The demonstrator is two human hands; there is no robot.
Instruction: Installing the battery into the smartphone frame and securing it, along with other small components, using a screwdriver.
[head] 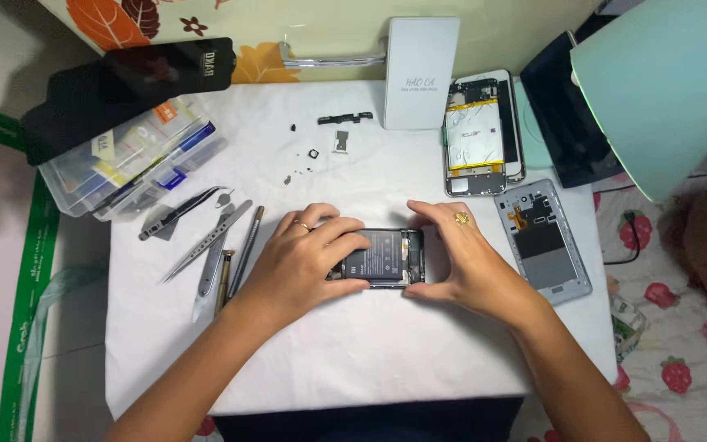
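tools: tweezers [180, 214] and metal pry tools [224, 250] lie left of my hands
left hand: my left hand [304, 260] curled over opened phone [382, 257], fingers gripping its left end
phone: mid white mat [353, 344], back off
right hand: my right hand [460, 258] cupped, pinching phone's right edge
right side: grey back cover [543, 241] just beside

An opened dark rectangular phone with its back off, black battery showing [380, 256], lies flat, lengthwise between the two grips, clasped at both ends
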